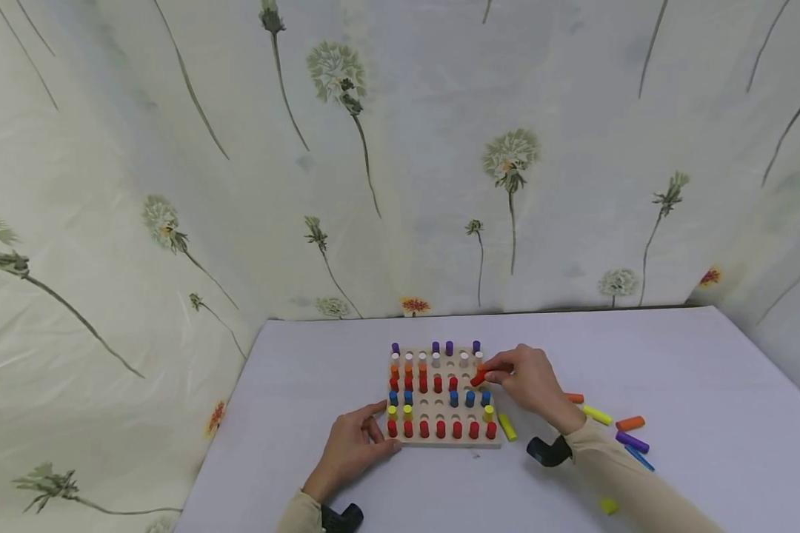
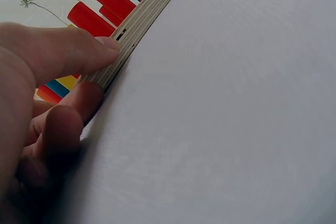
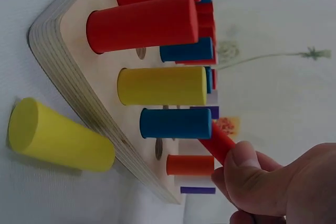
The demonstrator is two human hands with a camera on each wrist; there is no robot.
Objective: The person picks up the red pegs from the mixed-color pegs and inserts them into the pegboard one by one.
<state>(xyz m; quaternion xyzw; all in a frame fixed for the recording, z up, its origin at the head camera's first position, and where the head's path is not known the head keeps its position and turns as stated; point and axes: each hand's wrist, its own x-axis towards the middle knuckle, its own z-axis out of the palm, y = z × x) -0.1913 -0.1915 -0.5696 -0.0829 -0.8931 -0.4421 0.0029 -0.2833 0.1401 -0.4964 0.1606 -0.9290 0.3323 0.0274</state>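
A wooden pegboard stands on the table with rows of upright coloured pegs and several bare holes. My left hand grips its front left corner, the thumb on the front edge and curled fingers round the side. Between thumb and fingers, my right hand pinches a red peg. That peg tilts over the right end of the second red row, close to an orange peg. A blue peg hides part of it in the right wrist view.
A loose yellow peg lies beside the board's right edge. Past the right forearm are an orange peg, a purple peg, a thin blue peg and another yellow peg. A yellow piece lies nearer the front.
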